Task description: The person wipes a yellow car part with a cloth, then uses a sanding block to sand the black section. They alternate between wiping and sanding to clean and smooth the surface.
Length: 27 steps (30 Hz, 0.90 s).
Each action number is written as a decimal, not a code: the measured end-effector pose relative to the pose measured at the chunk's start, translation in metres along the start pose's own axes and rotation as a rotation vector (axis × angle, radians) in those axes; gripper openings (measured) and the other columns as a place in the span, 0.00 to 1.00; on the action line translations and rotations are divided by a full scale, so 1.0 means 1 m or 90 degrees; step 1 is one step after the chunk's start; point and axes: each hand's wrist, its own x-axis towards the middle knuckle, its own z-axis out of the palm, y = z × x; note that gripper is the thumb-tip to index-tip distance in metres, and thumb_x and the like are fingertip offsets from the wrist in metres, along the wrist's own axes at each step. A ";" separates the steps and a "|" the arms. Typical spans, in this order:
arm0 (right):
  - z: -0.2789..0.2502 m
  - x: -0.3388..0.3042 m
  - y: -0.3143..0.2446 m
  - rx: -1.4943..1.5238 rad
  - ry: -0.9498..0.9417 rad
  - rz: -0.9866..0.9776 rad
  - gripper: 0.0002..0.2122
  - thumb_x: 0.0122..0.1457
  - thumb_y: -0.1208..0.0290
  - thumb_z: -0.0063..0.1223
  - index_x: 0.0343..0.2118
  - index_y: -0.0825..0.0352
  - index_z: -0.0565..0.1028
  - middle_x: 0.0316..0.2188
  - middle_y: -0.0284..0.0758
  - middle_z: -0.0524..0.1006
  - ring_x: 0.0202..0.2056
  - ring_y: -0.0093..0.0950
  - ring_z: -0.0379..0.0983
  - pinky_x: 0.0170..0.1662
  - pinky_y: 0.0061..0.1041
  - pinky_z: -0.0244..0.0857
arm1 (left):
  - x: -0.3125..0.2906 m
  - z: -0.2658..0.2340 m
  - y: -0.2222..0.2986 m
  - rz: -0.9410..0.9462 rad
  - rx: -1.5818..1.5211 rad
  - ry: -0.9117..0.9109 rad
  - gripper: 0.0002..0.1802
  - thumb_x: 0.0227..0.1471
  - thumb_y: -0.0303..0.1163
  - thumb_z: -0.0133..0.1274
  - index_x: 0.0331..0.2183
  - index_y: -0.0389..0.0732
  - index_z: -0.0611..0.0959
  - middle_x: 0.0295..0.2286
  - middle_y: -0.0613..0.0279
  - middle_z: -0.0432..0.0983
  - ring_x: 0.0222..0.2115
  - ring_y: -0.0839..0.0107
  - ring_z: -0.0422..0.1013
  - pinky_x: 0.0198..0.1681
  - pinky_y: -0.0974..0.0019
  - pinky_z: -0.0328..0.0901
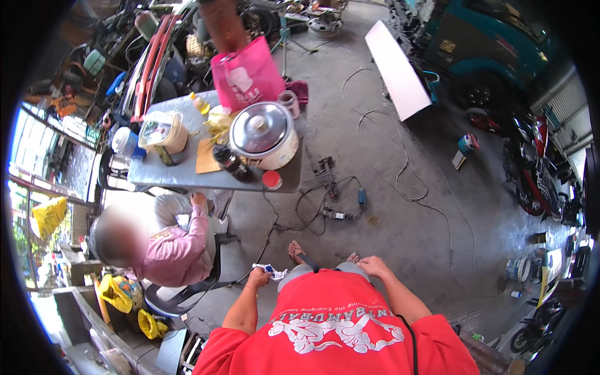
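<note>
My left hand [259, 277] is closed around a crumpled white-and-blue packet or cloth [273, 272], held beside my grey shorts. Its exact kind I cannot make out. On the other side, my right hand [374, 267] hangs by the shorts with its fingers curled together; anything inside them is hidden. Ahead stands a grey table [206, 180]. On it are a large lidded pot [262, 132], a dark-capped jar [231, 164], a red lid [272, 180], a pink bag [247, 76] and a plastic tub [164, 132]. Neither hand touches the table.
A person in a pink top [181, 255] sits on a chair at the left. Cables and a power tool [326, 178] lie on the floor ahead. Farther right are a white panel [397, 70], a paint can [467, 143], a red motorcycle [531, 169] and a teal vehicle [481, 69].
</note>
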 end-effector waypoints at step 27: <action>0.063 -0.184 0.352 0.173 0.257 0.293 0.22 0.72 0.54 0.45 0.40 0.66 0.87 0.43 0.51 0.86 0.47 0.52 0.84 0.52 0.54 0.78 | 0.003 0.220 0.428 0.264 0.402 -0.086 0.14 0.60 0.34 0.67 0.33 0.30 0.87 0.27 0.49 0.86 0.23 0.61 0.85 0.23 0.55 0.78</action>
